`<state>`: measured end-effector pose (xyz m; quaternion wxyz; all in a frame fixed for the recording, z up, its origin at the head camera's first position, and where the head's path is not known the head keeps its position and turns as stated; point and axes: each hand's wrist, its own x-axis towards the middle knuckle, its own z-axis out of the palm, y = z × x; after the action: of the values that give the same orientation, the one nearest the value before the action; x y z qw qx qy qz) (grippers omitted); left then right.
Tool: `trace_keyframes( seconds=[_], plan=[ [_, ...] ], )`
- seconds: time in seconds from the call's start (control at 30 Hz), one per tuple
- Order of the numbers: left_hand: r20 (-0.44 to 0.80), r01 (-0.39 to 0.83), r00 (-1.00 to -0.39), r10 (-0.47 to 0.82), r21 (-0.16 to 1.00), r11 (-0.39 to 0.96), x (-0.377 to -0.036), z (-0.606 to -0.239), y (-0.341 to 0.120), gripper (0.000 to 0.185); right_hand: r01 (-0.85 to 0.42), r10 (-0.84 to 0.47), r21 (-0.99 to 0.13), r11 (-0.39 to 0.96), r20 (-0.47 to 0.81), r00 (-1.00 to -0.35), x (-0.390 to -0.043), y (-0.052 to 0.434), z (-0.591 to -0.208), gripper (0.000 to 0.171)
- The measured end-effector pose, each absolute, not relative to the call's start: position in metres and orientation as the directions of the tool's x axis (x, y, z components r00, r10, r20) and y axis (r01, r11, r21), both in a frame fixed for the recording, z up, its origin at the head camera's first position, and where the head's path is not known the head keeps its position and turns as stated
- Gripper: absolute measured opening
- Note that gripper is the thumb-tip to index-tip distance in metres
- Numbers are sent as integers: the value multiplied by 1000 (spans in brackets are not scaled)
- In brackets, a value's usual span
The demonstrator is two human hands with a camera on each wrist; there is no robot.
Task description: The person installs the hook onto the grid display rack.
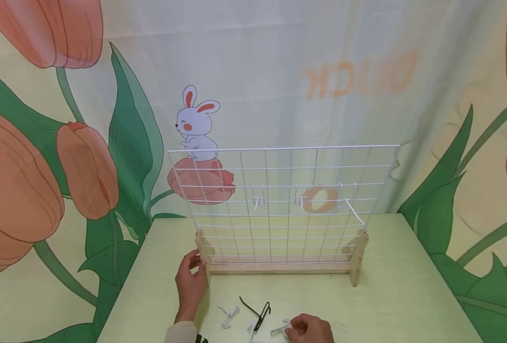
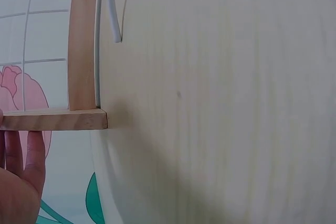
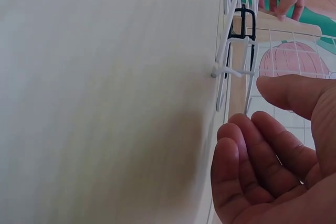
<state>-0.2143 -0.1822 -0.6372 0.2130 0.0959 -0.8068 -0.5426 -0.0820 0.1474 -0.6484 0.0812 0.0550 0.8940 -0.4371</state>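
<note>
My left hand grips the left end support of a wooden stand, thumb on the near side. In the left wrist view its fingers lie against the wooden foot. A white wire grid panel stands upright in this stand. My right hand is low at the table's front, beside a white wire hook. The right wrist view has thumb and fingers bent and apart near that hook; whether they touch it is unclear. A black hook and another white hook lie between the hands.
White hooks hang on the grid: one left of centre, one near the middle, and a longer one at the right. A curtain with tulips and a rabbit hangs behind the pale table.
</note>
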Motion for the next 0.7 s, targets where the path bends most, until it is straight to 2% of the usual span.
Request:
trace_keyframes(
  seconds=[0.4, 0.7],
  plan=[
    [253, 86, -886, -390, 913, 398, -215, -641, -183, 38, 176, 37, -781, 599, -192, -981, -87, 144, -647, 20],
    [257, 89, -884, -390, 912, 400, -214, -640, -182, 39, 214, 10, -745, 632, -269, -963, -90, 142, -650, 21]
  ],
)
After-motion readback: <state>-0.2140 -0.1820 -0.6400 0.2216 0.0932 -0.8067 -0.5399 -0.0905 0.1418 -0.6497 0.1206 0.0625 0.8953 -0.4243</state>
